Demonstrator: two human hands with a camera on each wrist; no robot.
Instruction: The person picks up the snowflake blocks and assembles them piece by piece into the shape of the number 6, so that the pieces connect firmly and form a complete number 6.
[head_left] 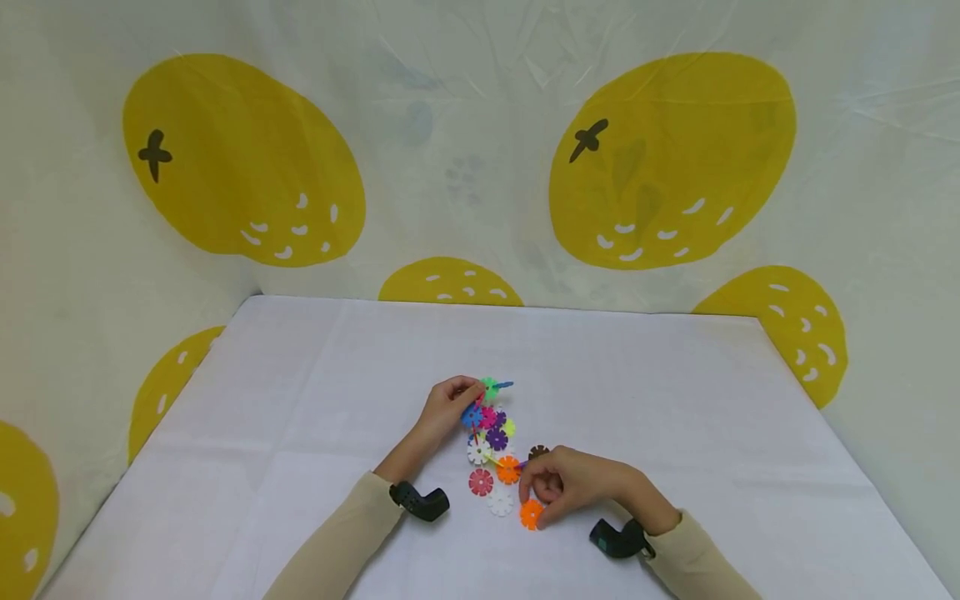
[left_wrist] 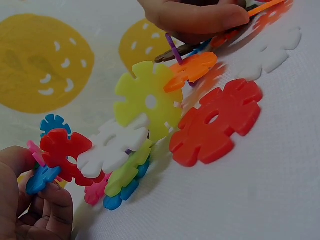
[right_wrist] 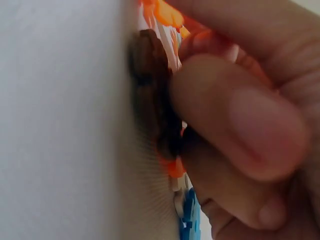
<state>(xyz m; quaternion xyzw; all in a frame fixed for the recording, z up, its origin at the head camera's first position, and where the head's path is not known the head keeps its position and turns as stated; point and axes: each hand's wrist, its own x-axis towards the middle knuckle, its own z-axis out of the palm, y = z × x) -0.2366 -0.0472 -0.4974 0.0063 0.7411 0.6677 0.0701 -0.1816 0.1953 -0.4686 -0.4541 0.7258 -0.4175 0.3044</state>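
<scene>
Slotted plastic snowflake discs are linked in a colourful chain (head_left: 497, 437) across the middle of the table. My left hand (head_left: 450, 408) pinches the far end of this chain, by a blue disc (left_wrist: 42, 179); a green disc (head_left: 491, 388) stands beside the fingertips. At the near end, my right hand (head_left: 573, 483) holds a single orange disc (head_left: 531, 514) between thumb and finger, seen almost edge-on in the left wrist view. Another orange disc (head_left: 508, 469) sits in the chain, left of the right fingers. Partly behind the right hand is a brown disc (head_left: 538, 452).
A red disc (head_left: 481, 481) and a white disc (head_left: 500, 502) lie flat just left of the right hand. White cloth covers the table (head_left: 300, 417). Behind it hangs a pale curtain (head_left: 465, 125) printed with yellow fruit.
</scene>
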